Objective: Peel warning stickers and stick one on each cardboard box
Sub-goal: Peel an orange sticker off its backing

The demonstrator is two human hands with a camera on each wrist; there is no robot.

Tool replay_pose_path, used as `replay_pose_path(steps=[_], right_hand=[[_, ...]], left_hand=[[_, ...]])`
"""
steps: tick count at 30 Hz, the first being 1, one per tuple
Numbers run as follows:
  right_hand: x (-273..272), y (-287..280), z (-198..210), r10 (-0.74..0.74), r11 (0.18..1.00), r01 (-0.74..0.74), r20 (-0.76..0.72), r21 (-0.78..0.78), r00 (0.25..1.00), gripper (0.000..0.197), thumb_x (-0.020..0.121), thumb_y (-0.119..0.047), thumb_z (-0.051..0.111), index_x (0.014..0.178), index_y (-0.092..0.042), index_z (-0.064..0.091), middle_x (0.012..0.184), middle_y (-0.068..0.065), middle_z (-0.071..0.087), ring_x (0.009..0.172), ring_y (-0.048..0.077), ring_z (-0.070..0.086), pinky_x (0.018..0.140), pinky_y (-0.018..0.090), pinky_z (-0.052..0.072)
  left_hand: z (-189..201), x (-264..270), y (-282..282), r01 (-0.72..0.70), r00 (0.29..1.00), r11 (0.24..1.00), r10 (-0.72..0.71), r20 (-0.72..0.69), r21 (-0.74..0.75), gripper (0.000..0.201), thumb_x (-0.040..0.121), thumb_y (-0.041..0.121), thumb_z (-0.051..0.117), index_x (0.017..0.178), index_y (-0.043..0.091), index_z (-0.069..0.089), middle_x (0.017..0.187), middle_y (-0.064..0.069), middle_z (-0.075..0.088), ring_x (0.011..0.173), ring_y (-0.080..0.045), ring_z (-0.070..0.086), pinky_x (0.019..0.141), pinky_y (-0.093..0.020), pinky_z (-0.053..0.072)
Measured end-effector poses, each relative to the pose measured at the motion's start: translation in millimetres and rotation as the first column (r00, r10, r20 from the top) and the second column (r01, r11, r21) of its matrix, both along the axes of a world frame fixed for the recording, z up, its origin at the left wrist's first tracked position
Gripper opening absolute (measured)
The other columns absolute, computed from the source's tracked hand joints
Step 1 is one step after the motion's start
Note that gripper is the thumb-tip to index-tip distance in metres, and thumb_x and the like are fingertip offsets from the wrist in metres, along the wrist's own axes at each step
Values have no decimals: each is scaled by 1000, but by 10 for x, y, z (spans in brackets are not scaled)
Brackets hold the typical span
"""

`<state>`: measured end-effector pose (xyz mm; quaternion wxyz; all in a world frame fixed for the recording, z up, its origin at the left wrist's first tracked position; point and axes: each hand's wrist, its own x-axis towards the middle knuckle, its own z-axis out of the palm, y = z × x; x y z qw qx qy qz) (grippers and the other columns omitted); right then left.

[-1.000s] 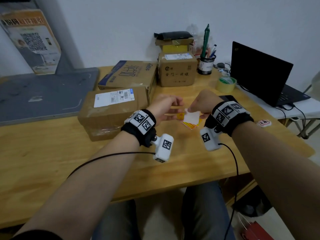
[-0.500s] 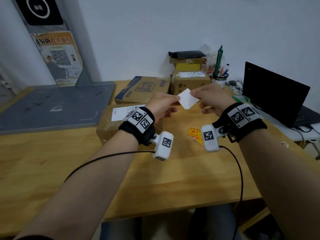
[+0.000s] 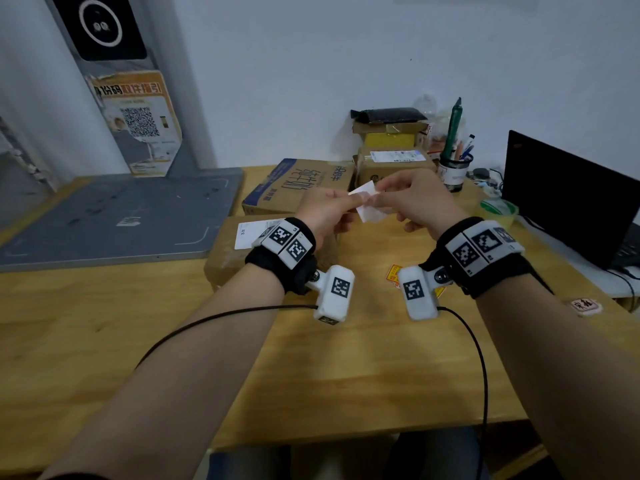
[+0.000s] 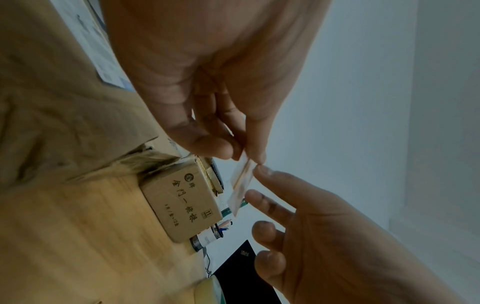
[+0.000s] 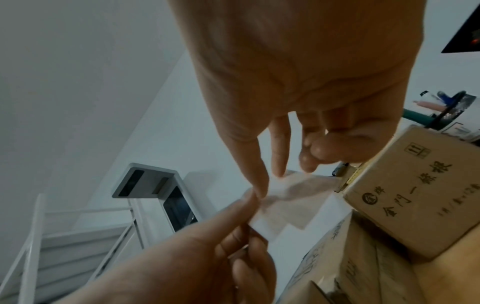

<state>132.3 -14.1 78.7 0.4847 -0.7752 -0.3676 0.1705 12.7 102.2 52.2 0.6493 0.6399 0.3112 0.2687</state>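
Observation:
Both hands hold one white-backed warning sticker (image 3: 367,206) in the air above the table. My left hand (image 3: 348,204) pinches its left edge between thumb and forefinger, as the left wrist view shows on the sticker (image 4: 242,181). My right hand (image 3: 376,198) pinches a corner with its fingertips (image 5: 261,190), and the sticker (image 5: 283,205) bends there. Below lie a flat cardboard box with a white label (image 3: 239,258), a blue-printed box (image 3: 301,183) and a small brown box (image 3: 394,164) with more small boxes (image 3: 389,131) stacked on it. Spare yellow stickers (image 3: 393,273) lie on the table.
A grey board (image 3: 114,216) covers the table's left. A laptop (image 3: 568,195), a tape roll (image 3: 498,209) and a pen holder (image 3: 453,168) stand at the right. One loose sticker (image 3: 585,305) lies near the right edge.
The hands lifted one sticker off the pile on the table and raised it. My right fingers have since moved onto its corner, and the sticker now bends.

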Motion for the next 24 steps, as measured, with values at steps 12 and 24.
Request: replay_pose_path(steps=[12, 24], right_hand=[[279, -103, -174, -108, 985, 104, -23, -138, 994, 22, 90, -3, 73, 104, -20, 69, 80, 6, 59, 54, 18, 49, 45, 27, 49], [347, -153, -159, -108, 993, 103, -89, -62, 990, 20, 90, -2, 73, 102, -18, 70, 77, 8, 62, 51, 17, 54, 44, 27, 55]], left_hand=[[9, 164, -42, 0, 996, 999, 3, -84, 33, 19, 92, 10, 73, 104, -4, 74, 85, -8, 71, 63, -13, 60, 48, -19, 52], [-10, 324, -81, 15, 982, 999, -9, -190, 28, 18, 92, 13, 74, 105, 1, 74, 85, -8, 62, 58, -12, 51, 42, -17, 47]])
